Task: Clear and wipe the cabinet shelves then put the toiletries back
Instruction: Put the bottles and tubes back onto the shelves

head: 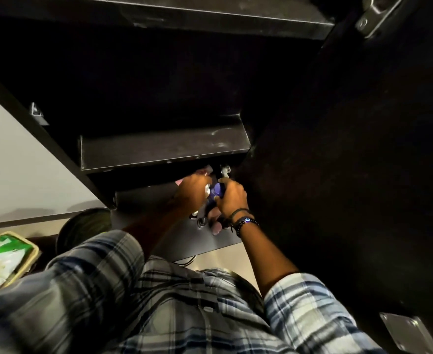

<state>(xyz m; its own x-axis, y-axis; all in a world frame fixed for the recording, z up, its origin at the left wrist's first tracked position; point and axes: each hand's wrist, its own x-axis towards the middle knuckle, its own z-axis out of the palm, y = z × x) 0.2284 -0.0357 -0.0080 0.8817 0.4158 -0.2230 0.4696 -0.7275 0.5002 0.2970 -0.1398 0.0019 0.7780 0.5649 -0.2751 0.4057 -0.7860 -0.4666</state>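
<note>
I look steeply down the front of a dark cabinet with black shelves (164, 146). Both my hands reach under the lowest shelf edge. My left hand (193, 191) grips a small pale item, with something pink showing just behind its fingers (203, 172). My right hand (232, 198), with bead bracelets on the wrist, curls round a blue-purple bottle (217, 191). A few small toiletries (216, 227) stand on the dark surface (184, 241) below my hands; they are dim and partly hidden.
The open cabinet door (350, 175) fills the right side, a hinge plate (409, 333) at its lower edge. A round dark object (82, 226) and a green-and-white packet (3, 256) lie at the lower left beside a pale wall (11, 162).
</note>
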